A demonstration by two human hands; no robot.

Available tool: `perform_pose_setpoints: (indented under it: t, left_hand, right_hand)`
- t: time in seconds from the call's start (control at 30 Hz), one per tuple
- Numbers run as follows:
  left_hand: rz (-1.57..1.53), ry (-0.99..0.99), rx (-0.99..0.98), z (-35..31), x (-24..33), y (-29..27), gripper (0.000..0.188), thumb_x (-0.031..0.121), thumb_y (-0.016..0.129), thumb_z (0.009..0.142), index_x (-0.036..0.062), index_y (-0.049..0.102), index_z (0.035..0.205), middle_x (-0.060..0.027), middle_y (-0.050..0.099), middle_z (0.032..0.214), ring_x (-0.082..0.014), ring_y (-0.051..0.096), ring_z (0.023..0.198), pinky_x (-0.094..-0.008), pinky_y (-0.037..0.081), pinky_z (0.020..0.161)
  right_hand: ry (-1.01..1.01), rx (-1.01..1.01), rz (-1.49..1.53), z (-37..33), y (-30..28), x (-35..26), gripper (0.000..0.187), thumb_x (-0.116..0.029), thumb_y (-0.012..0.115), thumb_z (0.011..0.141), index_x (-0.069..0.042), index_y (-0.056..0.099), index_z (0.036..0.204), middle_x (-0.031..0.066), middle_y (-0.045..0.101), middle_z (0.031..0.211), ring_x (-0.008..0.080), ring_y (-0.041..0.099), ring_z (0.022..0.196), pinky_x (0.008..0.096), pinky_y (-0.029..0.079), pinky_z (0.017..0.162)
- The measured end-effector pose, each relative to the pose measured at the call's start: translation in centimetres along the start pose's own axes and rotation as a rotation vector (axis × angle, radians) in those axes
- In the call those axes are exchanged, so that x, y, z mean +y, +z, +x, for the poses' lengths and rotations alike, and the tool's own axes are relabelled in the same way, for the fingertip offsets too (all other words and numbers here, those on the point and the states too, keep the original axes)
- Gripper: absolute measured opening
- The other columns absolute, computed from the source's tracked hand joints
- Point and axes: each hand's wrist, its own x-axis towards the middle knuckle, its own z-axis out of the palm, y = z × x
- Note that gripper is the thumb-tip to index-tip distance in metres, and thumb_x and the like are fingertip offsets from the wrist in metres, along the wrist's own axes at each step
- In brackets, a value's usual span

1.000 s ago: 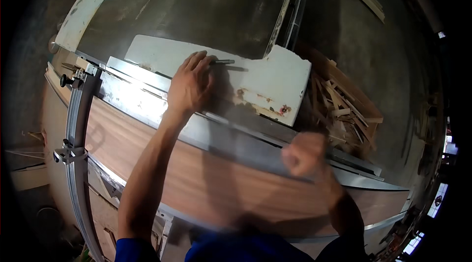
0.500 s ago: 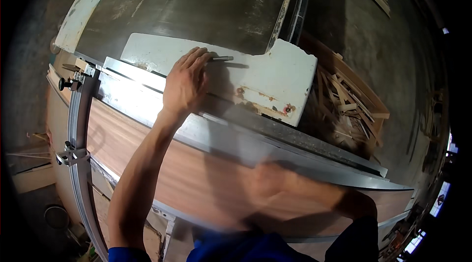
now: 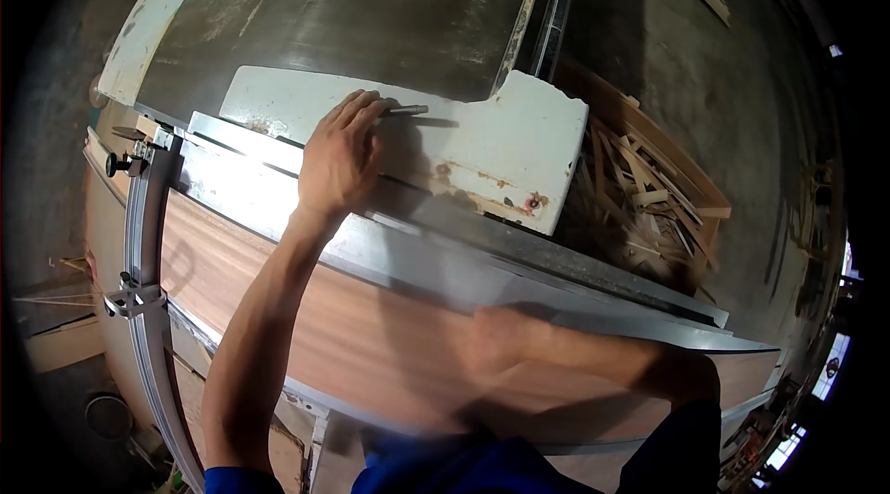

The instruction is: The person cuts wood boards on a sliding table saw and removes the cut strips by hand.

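My left hand (image 3: 341, 156) is closed, palm down, over a white metal cover (image 3: 482, 142) with rust spots. A slim grey rod (image 3: 408, 110) sticks out between its thumb side and fingers, casting a shadow on the cover. My right hand (image 3: 505, 338) is smeared by motion over the reddish-brown wooden board (image 3: 362, 332), close to the silver metal strip (image 3: 445, 267); its fingers cannot be made out. The long board lies along that strip, in front of the cover.
At left runs an aluminium fence rail (image 3: 148, 234) with a black knob (image 3: 117, 163) and a clamp-like stop (image 3: 136, 299). Beyond the cover is a dark machine table (image 3: 362, 12). Wood offcuts (image 3: 649, 188) fill a wooden box (image 3: 691, 160) at right.
The whole view has shifted slightly, so the machine sits a little farther left. Both hands stay in nearly the same places; the right one is blurred in both frames.
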Motion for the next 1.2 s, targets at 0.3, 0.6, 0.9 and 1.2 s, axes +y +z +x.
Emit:
perform_pose_setpoints:
  t: [0.3,0.6,0.9,1.2]
  left_hand:
    - [0.018,0.031,0.020,-0.1,-0.7,0.2,0.038,0.005,0.053,0.088,0.0010,0.060,0.125,-0.0190,0.059,0.132,-0.0381,0.052,0.129,-0.0450,0.043,0.108]
    - [0.029,0.029,0.002,0.1,-0.6,0.2,0.039,0.003,0.049,0.089,0.0016,0.060,0.127,-0.0183,0.059,0.134,-0.0386,0.052,0.130,-0.0449,0.042,0.110]
    - [0.032,0.020,-0.005,0.3,-0.4,0.0,0.039,0.004,0.050,0.090,0.0014,0.061,0.127,-0.0186,0.059,0.135,-0.0381,0.052,0.130,-0.0440,0.042,0.111]
    - [0.036,0.013,-0.005,0.2,-0.4,-0.1,0.039,0.003,0.050,0.090,0.0014,0.061,0.127,-0.0184,0.059,0.136,-0.0377,0.052,0.131,-0.0436,0.042,0.110]
  right_hand:
    - [0.044,-0.028,0.046,0.4,-3.6,1.4,0.020,-0.020,0.059,0.079,-0.015,0.060,0.059,0.0069,0.050,0.048,0.0290,0.049,0.042,0.0431,0.042,0.043]
    - [-0.195,-0.043,-0.297,-0.6,-1.6,5.0,0.026,-0.023,0.060,0.071,-0.012,0.047,0.051,0.0065,0.050,0.047,0.0222,0.048,0.038,0.0407,0.035,0.037]
    - [0.118,0.035,0.207,-0.8,-1.7,1.4,0.027,-0.025,0.061,0.073,-0.010,0.054,0.052,0.0127,0.056,0.051,0.0271,0.054,0.043,0.0433,0.040,0.040]
    - [-0.100,-0.112,-0.091,-0.6,-1.1,5.0,0.027,-0.023,0.060,0.073,-0.011,0.054,0.049,0.0126,0.058,0.051,0.0273,0.056,0.043,0.0433,0.042,0.040]
